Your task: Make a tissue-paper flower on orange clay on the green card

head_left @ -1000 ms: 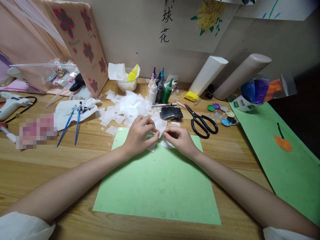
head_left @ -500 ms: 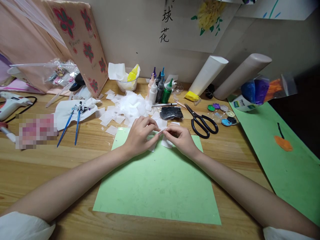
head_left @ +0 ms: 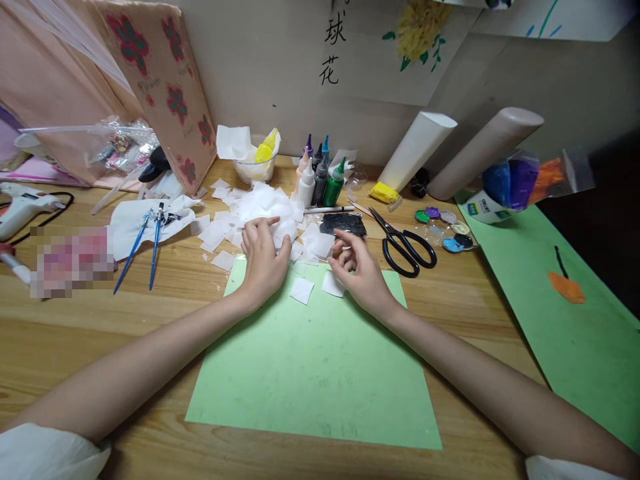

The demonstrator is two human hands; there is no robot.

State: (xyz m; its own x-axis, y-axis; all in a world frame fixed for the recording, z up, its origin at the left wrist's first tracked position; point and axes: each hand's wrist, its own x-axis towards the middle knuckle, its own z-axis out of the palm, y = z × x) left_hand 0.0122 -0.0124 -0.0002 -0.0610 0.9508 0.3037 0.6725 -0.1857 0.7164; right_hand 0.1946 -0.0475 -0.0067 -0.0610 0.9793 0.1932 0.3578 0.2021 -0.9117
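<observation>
My left hand (head_left: 263, 257) reaches into a heap of white paper squares (head_left: 260, 207) at the far edge of a light green sheet (head_left: 315, 373); thumb and fingers close on a white piece from the heap. My right hand (head_left: 357, 267) hovers just right of it with fingers loosely curled and apart, holding nothing. Two loose white squares (head_left: 302, 291) lie on the green sheet between and below the hands.
Black scissors (head_left: 405, 247) and a black pouch (head_left: 343, 226) lie right of the hands. Small paint bottles (head_left: 320, 177) and a cup stand behind the heap. Two blue brushes (head_left: 145, 243) rest on a cloth at left, a glue gun (head_left: 23, 207) beyond. Another green sheet (head_left: 565, 313) at right.
Both hands were pinching one white piece together over the green sheet. Now they have parted; the left has moved up into the paper heap and the right has opened.
</observation>
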